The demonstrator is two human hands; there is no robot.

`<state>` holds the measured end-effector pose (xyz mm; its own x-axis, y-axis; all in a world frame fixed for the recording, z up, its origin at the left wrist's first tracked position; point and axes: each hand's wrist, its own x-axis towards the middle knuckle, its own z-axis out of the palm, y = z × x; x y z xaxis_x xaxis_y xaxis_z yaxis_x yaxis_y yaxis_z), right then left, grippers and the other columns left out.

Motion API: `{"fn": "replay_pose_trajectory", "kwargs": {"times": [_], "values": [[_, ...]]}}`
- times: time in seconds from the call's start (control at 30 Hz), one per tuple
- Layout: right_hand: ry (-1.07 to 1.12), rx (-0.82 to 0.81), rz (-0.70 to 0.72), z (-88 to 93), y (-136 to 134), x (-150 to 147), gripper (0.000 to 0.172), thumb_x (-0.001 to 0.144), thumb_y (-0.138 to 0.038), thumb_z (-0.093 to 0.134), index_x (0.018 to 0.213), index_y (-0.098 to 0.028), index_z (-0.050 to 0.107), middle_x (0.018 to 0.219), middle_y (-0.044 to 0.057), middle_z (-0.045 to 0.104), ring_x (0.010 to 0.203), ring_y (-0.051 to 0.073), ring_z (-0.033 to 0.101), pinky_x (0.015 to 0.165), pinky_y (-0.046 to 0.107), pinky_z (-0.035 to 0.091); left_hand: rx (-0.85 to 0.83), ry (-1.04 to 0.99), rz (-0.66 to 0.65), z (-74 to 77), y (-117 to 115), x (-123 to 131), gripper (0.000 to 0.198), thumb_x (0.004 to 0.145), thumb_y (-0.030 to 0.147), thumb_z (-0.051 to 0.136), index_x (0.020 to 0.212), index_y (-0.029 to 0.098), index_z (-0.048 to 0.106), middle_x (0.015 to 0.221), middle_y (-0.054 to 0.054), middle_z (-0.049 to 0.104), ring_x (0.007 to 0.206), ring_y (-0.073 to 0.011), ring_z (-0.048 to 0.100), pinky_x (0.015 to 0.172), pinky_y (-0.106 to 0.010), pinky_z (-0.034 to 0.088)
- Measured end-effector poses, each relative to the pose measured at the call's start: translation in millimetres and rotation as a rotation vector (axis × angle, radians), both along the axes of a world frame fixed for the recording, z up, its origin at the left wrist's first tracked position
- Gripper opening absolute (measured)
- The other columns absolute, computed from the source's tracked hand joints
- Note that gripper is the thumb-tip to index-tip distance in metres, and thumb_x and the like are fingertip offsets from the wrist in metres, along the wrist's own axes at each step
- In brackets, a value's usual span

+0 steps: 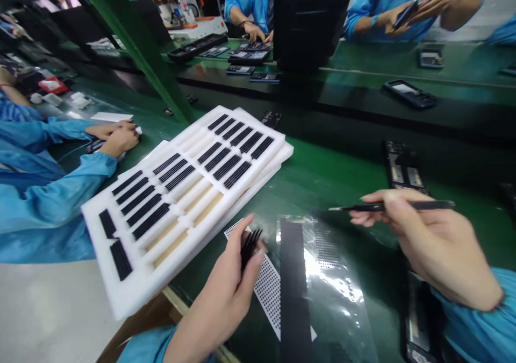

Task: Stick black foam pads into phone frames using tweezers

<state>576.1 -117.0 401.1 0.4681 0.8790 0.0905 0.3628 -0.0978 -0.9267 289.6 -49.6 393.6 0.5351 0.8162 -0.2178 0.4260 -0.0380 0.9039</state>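
My left hand (223, 293) is at the bottom middle, its fingers pinching a small bunch of thin black strips (250, 247). Just under those fingers lies a white perforated sheet (268, 293). My right hand (429, 242) holds slim black tweezers (391, 206) level above a clear plastic sleeve (334, 282) with a long black strip (293, 282) on it. To the left of my left hand, a stacked white foam tray (133, 293) carries rows of black strips (151, 220) and several tan strips.
Green conveyor belt (322, 158) runs across the view, with dark phone frames (403, 166) lying on it. A co-worker's blue sleeves and hands (115, 140) are at the left. Other blue-sleeved people, a black monitor (310, 27) and phones lie beyond the belt.
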Motion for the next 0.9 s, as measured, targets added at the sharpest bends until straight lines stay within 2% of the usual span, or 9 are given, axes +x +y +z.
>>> {"fn": "replay_pose_trajectory", "kwargs": {"times": [0.07, 0.17, 0.23, 0.33, 0.43, 0.53, 0.63, 0.8, 0.9], "values": [[0.041, -0.073, 0.175, -6.7, 6.1, -20.6, 0.035, 0.097, -0.049, 0.057, 0.083, -0.023, 0.076, 0.084, 0.005, 0.076, 0.071, 0.019, 0.074, 0.069, 0.028, 0.062, 0.255, 0.221, -0.027, -8.3, -11.3, -32.8, 0.05, 0.101, 0.025, 0.045, 0.15, 0.028, 0.035, 0.126, -0.009, 0.063, 0.108, -0.0213, 0.063, 0.092, -0.034, 0.053], [0.081, -0.137, 0.475, -20.7, 9.9, -59.3, 0.031, 0.1, -0.042, 0.054, 0.09, -0.024, 0.076, 0.091, 0.004, 0.077, 0.077, 0.018, 0.074, 0.072, 0.027, 0.061, 0.586, 0.504, -0.228, -19.9, -25.6, -62.7, 0.063, 0.093, 0.004, 0.038, 0.152, 0.025, 0.038, 0.14, -0.01, 0.058, 0.111, -0.0219, 0.061, 0.091, -0.033, 0.053], [0.096, -0.149, 0.543, -28.2, 9.6, -76.9, 0.028, 0.101, -0.039, 0.052, 0.096, -0.024, 0.075, 0.096, 0.004, 0.077, 0.082, 0.018, 0.074, 0.075, 0.027, 0.061, 0.783, 0.662, -0.385, -24.7, -32.0, -68.5, 0.071, 0.086, -0.002, 0.039, 0.153, 0.023, 0.04, 0.153, -0.01, 0.049, 0.106, -0.0224, 0.06, 0.087, -0.034, 0.053], [0.095, -0.176, 0.557, -31.8, 5.3, -82.6, 0.029, 0.101, -0.038, 0.052, 0.093, -0.023, 0.075, 0.092, 0.005, 0.078, 0.081, 0.019, 0.075, 0.073, 0.027, 0.062, 0.961, 0.712, -0.555, -28.2, -41.6, -65.0, 0.061, 0.089, 0.006, 0.045, 0.149, 0.021, 0.048, 0.16, -0.008, 0.04, 0.095, -0.0234, 0.058, 0.078, -0.037, 0.05], [0.046, -0.187, 0.592, -30.9, -4.5, -74.2, 0.027, 0.099, -0.035, 0.055, 0.089, -0.024, 0.077, 0.089, 0.006, 0.079, 0.082, 0.021, 0.077, 0.072, 0.027, 0.064, 0.987, 0.646, -0.616, -29.0, -54.3, -58.9, 0.05, 0.095, 0.018, 0.048, 0.144, 0.026, 0.055, 0.158, -0.003, 0.044, 0.094, -0.0233, 0.056, 0.075, -0.038, 0.047], [-0.007, -0.156, 0.634, -33.9, -17.7, -64.9, 0.022, 0.097, -0.031, 0.057, 0.099, -0.026, 0.078, 0.093, 0.005, 0.08, 0.086, 0.021, 0.078, 0.077, 0.025, 0.064, 0.947, 0.629, -0.65, -27.1, -63.4, -56.2, 0.049, 0.097, 0.019, 0.05, 0.144, 0.031, 0.054, 0.157, 0.002, 0.046, 0.092, -0.021, 0.056, 0.073, -0.036, 0.046], [-0.08, -0.169, 0.636, -37.5, -29.4, -57.8, 0.021, 0.096, -0.028, 0.06, 0.104, -0.028, 0.079, 0.099, 0.004, 0.081, 0.089, 0.021, 0.078, 0.081, 0.024, 0.064, 0.924, 0.677, -0.663, -23.4, -62.8, -56.3, 0.05, 0.096, 0.017, 0.047, 0.146, 0.027, 0.052, 0.158, 0.001, 0.044, 0.092, -0.0218, 0.055, 0.074, -0.037, 0.046], [-0.13, -0.165, 0.488, -30.4, -41.2, -52.2, 0.019, 0.095, -0.028, 0.061, 0.098, -0.029, 0.08, 0.093, 0.003, 0.081, 0.084, 0.02, 0.079, 0.077, 0.021, 0.064, 0.908, 0.699, -0.703, -20.7, -56.7, -55.9, 0.053, 0.096, 0.014, 0.042, 0.148, 0.022, 0.049, 0.158, 0.0, 0.045, 0.09, -0.0233, 0.053, 0.072, -0.04, 0.045], [-0.066, -0.119, 0.535, -30.0, -44.5, -55.8, 0.019, 0.095, -0.023, 0.061, 0.102, -0.029, 0.077, 0.094, 0.0, 0.081, 0.083, 0.018, 0.079, 0.076, 0.018, 0.063, 0.91, 0.68, -0.724, -18.4, -58.8, -53.2, 0.054, 0.095, 0.012, 0.042, 0.147, 0.022, 0.05, 0.158, -0.001, 0.045, 0.09, -0.0232, 0.052, 0.073, -0.039, 0.045]]}}
